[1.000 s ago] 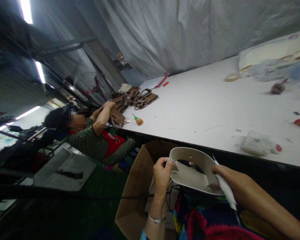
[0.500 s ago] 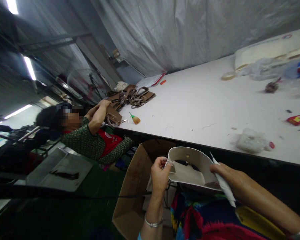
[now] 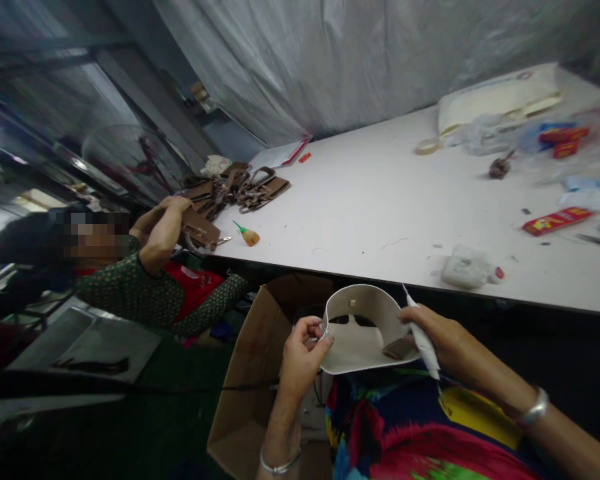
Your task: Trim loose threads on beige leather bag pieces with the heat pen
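A beige handbag (image 3: pixel 360 350), its opening turned up toward me, is held over my lap in front of the table edge. A small metal fitting and a dark cut-out show on its inner wall. My left hand (image 3: pixel 303 350) pinches the bag's left rim between thumb and fingers. At the right end, my right hand (image 3: pixel 433 333) is closed on a folded white cloth (image 3: pixel 423 340) with a thin pointed end sticking up, and its fingers also rest on the bag's edge. Whether the cloth wraps a tool, I cannot tell.
Below the bag stands an open cardboard box (image 3: pixel 245 373). The white table (image 3: pixel 350 213) carries a glue bottle (image 3: pixel 247 233), brown bags (image 3: pixel 260 190), a tape roll (image 3: pixel 427 147), a red packet (image 3: pixel 557 221) and a plastic-wrapped lump (image 3: pixel 465 267). A co-worker (image 3: pixel 155 280) handles a brown bag at left.
My view has swung to the right, so the scene sits further left. Both hands keep their hold on the bag, which is tilted slightly differently.
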Tool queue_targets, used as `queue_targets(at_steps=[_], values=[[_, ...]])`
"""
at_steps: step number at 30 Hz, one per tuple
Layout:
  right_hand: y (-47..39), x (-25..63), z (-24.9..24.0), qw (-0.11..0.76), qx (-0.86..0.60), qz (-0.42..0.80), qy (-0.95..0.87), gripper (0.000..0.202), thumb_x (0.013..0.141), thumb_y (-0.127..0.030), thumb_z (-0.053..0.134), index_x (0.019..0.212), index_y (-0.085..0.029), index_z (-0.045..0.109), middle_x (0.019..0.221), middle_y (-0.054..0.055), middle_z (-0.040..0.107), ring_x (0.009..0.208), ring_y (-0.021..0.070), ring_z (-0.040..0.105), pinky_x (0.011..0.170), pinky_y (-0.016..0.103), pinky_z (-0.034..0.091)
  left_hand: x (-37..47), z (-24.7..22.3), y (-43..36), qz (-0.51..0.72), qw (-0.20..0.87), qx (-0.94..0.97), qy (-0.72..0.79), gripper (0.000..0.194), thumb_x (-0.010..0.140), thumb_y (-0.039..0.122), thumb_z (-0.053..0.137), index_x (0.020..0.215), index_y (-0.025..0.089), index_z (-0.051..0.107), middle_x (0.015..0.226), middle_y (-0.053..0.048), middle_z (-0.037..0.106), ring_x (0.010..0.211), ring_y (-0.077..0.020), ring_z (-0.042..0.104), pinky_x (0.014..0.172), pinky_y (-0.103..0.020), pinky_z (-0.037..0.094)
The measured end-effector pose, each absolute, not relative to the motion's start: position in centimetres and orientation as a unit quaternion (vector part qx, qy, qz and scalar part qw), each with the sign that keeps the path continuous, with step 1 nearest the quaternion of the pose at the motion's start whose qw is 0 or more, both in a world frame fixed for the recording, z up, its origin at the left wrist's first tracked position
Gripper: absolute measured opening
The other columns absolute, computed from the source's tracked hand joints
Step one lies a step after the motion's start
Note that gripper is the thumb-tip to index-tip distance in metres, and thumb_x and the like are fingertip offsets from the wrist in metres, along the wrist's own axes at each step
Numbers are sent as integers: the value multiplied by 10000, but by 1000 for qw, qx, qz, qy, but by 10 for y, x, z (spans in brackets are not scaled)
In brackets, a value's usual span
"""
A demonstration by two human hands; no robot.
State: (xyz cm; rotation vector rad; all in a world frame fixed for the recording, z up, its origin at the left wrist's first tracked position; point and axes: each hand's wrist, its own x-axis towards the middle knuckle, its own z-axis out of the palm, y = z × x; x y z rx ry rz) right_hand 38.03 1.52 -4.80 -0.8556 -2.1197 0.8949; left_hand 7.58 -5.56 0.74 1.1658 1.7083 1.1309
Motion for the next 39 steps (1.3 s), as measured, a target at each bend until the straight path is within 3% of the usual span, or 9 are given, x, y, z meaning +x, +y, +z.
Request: queue_targets(at_steps=[6, 11, 18, 23, 33, 39], values=[[13, 379, -47, 344, -326, 369, -800, 227, 1016, -183, 530, 1224, -276, 529, 1120, 57, 605, 835, 179, 671, 724, 267, 527, 61, 8, -52, 373, 555, 456, 588, 403, 788, 371, 833, 1081, 148, 669, 845, -20, 636, 710, -147, 644, 644, -249, 556], [15, 377, -44, 355, -311, 354, -807, 285, 1008, -143, 523, 1257, -281, 514, 1179, 73, 614, 913, 185, 686, 777, 271, 546, 58, 3, -38, 402, 541, 442, 592, 393, 806, 441, 820, 997, 131, 672, 708, -6, 654, 576, -121, 618, 570, -223, 522], [17, 371, -39, 369, -297, 327, -818, 273, 988, -165, 547, 1239, -269, 575, 1147, 61, 646, 851, 188, 706, 719, 260, 566, 63, -1, -15, 420, 522, 438, 599, 435, 791, 529, 820, 884, 139, 651, 600, 19, 606, 494, -113, 565, 484, -214, 500], [18, 367, -34, 376, -297, 355, -803, 343, 951, -99, 567, 1246, -271, 598, 1226, 96, 656, 989, 216, 719, 810, 295, 585, 64, -9, -10, 397, 541, 453, 587, 442, 794, 538, 822, 881, 142, 646, 597, 25, 599, 489, -112, 559, 477, -220, 514], [23, 365, -42, 364, -308, 381, -792, 228, 1017, -210, 584, 1234, -276, 608, 1239, 93, 657, 1033, 224, 711, 852, 323, 590, 64, -15, -11, 416, 558, 427, 577, 397, 808, 495, 817, 879, 144, 644, 583, 32, 592, 476, -101, 539, 459, -200, 498], [19, 359, -46, 430, -323, 397, -743, 103, 1004, -256, 620, 1104, -250, 596, 1223, 97, 663, 1077, 229, 690, 902, 339, 588, 61, -18, -12, 427, 573, 414, 564, 395, 803, 488, 835, 858, 139, 658, 594, 26, 594, 474, -98, 536, 448, -199, 488]])
